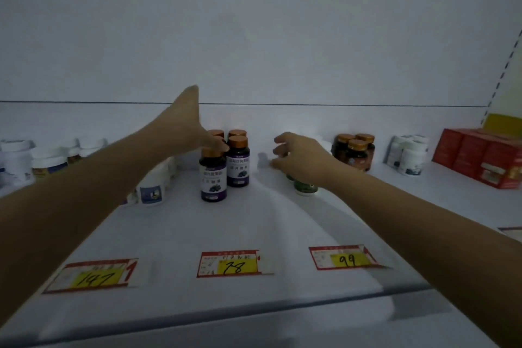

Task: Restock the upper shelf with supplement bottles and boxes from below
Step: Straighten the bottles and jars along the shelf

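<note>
Orientation: purple-label bottles stand upright on the shelf, gold caps up.
Left hand: fingertips rest on the front bottle cap, thumb raised, gripping nothing.
Right hand: fingers spread and curled, empty, directly over a green bottle.
Room: bare shelf between fingers and front-edge price tags.

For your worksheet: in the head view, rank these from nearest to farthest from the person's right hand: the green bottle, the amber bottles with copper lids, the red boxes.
From the right hand:
1. Green bottle: just below the hand, partly hidden by it.
2. Amber bottles: a cluster to the hand's right, at the back.
3. Red boxes: far right end of the shelf.
</note>
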`<state>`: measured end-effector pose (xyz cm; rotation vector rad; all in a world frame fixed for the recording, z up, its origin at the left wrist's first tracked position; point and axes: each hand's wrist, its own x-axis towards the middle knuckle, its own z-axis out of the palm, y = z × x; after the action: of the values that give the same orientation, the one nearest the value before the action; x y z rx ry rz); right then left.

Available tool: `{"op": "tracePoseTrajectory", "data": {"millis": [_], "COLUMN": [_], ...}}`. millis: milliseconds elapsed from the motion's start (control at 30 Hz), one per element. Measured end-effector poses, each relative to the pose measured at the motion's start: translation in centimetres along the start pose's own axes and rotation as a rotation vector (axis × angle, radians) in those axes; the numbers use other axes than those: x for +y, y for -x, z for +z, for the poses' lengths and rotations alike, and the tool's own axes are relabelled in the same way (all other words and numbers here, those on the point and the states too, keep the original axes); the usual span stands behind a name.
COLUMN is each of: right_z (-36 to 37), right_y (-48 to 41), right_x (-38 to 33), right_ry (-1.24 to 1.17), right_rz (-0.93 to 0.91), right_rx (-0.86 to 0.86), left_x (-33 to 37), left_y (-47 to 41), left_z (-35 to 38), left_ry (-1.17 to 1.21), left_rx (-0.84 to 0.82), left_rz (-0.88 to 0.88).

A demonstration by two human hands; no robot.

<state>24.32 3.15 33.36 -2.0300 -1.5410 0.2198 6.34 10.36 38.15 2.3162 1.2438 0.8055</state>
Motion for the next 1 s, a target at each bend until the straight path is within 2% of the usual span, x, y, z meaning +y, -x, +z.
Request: {"op": "tracePoseTrajectory", "data": {"millis": [67, 167, 233, 333, 467, 667, 833, 1000], "right_z": [-2.8, -5.5, -5.6, -3.8, -2.9, -2.5, -2.5, -2.8], "right_y": [0.9, 1.6, 1.5, 0.7, -1.4, -3.0, -2.6, -2.2], "right_x": [0.9, 4.1, 7.1, 11.3, 13.6, 14.6, 14.6, 14.2], "right_ry": [-0.069, -0.053, 0.005, 0.148, 0.299, 0.233, 0.317, 0.339], "right_rz": [0.017, 0.072, 0.175, 0.321, 0.238, 0.144, 0.044, 0.039], "right_rx": [0.113, 0.282, 0.212, -0.071, -0.147, -0.154, -0.155, -0.193], "left_x": [2.6, 5.6, 6.5, 6.6, 5.5, 4.9, 4.7, 4.2], "left_y": [0.1, 0.7, 0.8, 0.0, -2.0, -2.4, -2.9, -3.4], "left_z": [0.1, 4.4, 8.7, 13.9, 16.6, 18.2, 18.9, 19.2], "left_ry": [0.052, 0.103, 0.078, 0.078, 0.125, 0.202, 0.174, 0.175], "left_rx": [0.027, -0.062, -0.209, -0.387, -0.416, -0.400, -0.355, -0.371], "left_rz": [0.106, 0.185, 0.135, -0.099, -0.323, -0.304, -0.266, -0.287]}}
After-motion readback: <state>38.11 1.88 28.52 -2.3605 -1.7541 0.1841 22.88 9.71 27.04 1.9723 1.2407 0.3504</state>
